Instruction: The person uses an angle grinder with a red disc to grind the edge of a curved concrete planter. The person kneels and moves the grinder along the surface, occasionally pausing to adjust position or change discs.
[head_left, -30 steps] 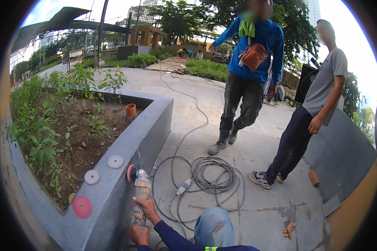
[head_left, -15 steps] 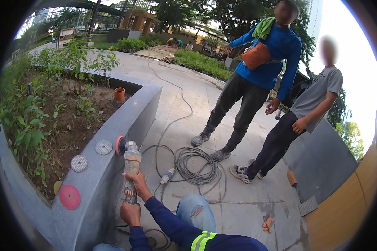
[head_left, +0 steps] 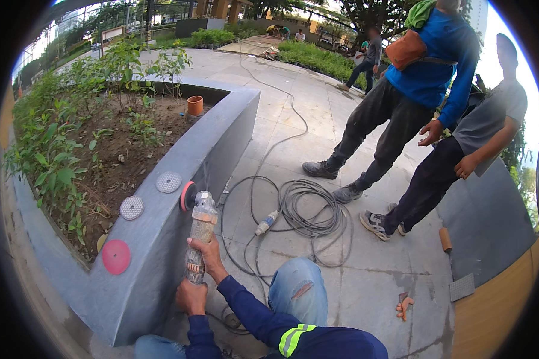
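- Right grip [head_left: 208, 256] curls fully round the scuffed, cylindrical grinder [head_left: 203, 222]; left grip [head_left: 191, 297] wraps its rear.
- Its round, red-edged pad [head_left: 188, 196] sits right at the smooth grey planter wall [head_left: 223, 158].
- I see dimpled pale discs [head_left: 169, 182] on top.

Angle grinder [head_left: 201, 224], near: dusty grey and tan; its fitted disc [head_left: 188, 196] red over black. Planter wall [head_left: 221, 140], left: slate grey. Atop it, one pink disc [head_left: 116, 257], two whitish discs [head_left: 132, 207] (dotted all over). Cable [head_left: 293, 197]: grey. Navy sleeve [head_left: 254, 308], banded lime and silver. Right: blue shirt [head_left: 434, 63], rust-orange pouch [head_left: 406, 49].
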A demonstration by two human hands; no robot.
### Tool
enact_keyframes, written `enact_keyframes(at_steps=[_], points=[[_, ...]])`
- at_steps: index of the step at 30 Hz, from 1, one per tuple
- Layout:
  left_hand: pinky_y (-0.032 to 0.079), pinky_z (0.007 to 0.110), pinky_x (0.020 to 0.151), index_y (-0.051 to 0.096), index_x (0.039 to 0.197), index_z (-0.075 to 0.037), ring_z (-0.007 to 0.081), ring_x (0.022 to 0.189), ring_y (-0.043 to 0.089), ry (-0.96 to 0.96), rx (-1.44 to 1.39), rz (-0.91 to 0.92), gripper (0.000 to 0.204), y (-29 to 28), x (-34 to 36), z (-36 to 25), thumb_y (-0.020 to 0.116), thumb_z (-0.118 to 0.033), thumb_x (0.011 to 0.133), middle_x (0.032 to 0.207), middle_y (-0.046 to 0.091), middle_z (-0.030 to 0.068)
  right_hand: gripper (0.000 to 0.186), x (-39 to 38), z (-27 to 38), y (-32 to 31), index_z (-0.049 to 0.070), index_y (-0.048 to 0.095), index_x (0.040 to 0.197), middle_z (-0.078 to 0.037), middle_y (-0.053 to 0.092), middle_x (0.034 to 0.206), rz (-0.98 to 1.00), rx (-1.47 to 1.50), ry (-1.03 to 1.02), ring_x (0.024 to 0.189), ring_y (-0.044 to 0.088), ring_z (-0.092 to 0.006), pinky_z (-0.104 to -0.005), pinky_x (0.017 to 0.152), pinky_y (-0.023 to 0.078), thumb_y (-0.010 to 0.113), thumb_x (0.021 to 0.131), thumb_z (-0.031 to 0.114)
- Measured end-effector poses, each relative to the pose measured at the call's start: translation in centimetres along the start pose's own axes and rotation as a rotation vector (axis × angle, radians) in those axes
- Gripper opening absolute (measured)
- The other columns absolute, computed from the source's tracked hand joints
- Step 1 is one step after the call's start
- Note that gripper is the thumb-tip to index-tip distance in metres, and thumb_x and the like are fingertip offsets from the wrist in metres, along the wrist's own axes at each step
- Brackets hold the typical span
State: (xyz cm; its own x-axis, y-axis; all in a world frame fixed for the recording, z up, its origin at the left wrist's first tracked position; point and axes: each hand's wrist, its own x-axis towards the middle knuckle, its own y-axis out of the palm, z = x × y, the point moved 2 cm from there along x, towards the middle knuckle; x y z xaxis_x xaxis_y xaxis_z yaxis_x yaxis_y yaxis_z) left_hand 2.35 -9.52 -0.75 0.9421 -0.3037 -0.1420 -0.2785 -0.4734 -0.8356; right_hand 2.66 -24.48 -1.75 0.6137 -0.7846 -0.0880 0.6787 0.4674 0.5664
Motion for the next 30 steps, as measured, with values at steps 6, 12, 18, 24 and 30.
enact_keyframes(at_steps=[6, 12, 18, 24, 30], points=[[0.058, 0.056, 0.086, 0.076, 0.099, -0.002, 0.0495, 0.098, 0.072, 0.025, -0.053, 0.013, 0.037, -0.4, 0.7, -2.4, 0.080, -0.022, 0.069, 0.099, 0.076, 0.0267, 0.055, 1.8, 2.3, 0.7, 0.003, 0.054, 0.126, -0.008, 0.065, 0.100, 0.020, -0.027, -0.110, 0.080, 0.068, -0.0194, -0.0375, 0.070, 0.060, 0.084, 0.081, 0.014], [0.058, 0.056, 0.088, 0.077, 0.100, -0.002, 0.0483, 0.099, 0.073, 0.040, -0.026, 0.030, 0.036, 0.7, 1.4, -1.7, 0.076, -0.024, 0.072, 0.100, 0.076, 0.0268, 0.052, 1.6, 2.1, 0.3, 0.003, 0.055, 0.123, -0.007, 0.065, 0.097, 0.013, 0.040, -0.018, 0.078, 0.067, -0.0194, -0.0367, 0.068, 0.058, 0.083, 0.080, 0.012], [0.058, 0.055, 0.087, 0.077, 0.099, -0.002, 0.0482, 0.097, 0.073, 0.011, -0.003, 0.067, 0.035, 1.2, -0.2, 1.0, 0.076, -0.024, 0.072, 0.098, 0.077, 0.0265, 0.051, -0.1, -1.2, -0.9, 0.002, 0.056, 0.122, -0.007, 0.065, 0.099, -0.035, -0.003, 0.020, 0.083, 0.065, -0.0180, -0.0348, 0.075, 0.055, 0.083, 0.080, 0.013], [0.058, 0.055, 0.085, 0.077, 0.100, -0.003, 0.0479, 0.095, 0.073, 0.015, 0.007, 0.030, 0.037, 1.6, -0.5, 1.6, 0.078, -0.026, 0.072, 0.098, 0.077, 0.0260, 0.054, -1.2, -0.6, -0.3, 0.002, 0.055, 0.125, -0.007, 0.065, 0.100, -0.032, -0.044, 0.004, 0.082, 0.066, -0.0173, -0.0342, 0.073, 0.057, 0.083, 0.080, 0.012], [0.057, 0.056, 0.085, 0.077, 0.102, -0.002, 0.0485, 0.097, 0.073, 0.058, -0.045, 0.055, 0.038, 0.4, 1.4, -0.9, 0.078, -0.026, 0.072, 0.099, 0.076, 0.0269, 0.056, 1.0, 1.7, 0.7, 0.002, 0.055, 0.126, -0.007, 0.065, 0.100, -0.031, -0.005, -0.069, 0.080, 0.068, -0.0188, -0.0355, 0.072, 0.058, 0.084, 0.079, 0.012]])
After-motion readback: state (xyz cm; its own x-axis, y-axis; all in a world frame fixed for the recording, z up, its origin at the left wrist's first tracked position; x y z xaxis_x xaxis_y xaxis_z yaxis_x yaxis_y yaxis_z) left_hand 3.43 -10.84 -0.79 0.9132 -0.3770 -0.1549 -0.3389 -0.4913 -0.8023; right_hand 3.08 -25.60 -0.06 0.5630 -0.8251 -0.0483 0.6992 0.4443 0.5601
